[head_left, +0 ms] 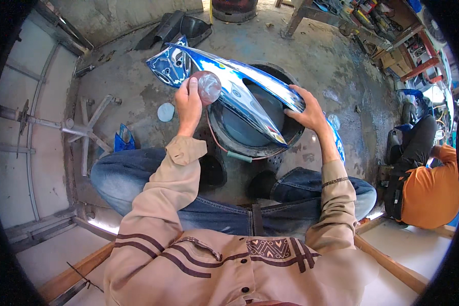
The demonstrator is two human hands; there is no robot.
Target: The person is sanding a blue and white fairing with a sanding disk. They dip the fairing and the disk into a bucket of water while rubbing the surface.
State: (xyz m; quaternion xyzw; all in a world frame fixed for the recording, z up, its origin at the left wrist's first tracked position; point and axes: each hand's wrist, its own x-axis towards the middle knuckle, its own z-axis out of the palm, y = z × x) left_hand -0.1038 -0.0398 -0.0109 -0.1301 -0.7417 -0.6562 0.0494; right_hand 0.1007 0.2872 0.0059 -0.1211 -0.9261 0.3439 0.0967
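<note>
Mid-frame, over black bucket [282, 73] on stained concrete workshop floor [122, 84]: blue-white panel [232, 86], long axis diagonal, forked end pointing lower right. Left hand [188, 109] pinches round reddish pad [207, 88]; right hand [311, 110] clasps panel's edge.

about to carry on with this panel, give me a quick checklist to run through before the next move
1. Left grip holding the round pad: ok, pad in hand.
2. Right grip on the blue-and-white panel: ok, closed at its right end.
3. Panel placed over the bucket: ok, it spans the opening at a slant; cannot tell if it rests on the rim.
4. Bucket handle out of the way: ok, lowered on the near side.
5. Floor left of the bucket tidy: not ok, a pale round disc lies there.
6. Pad touching the panel: cannot tell from this one view.
</note>
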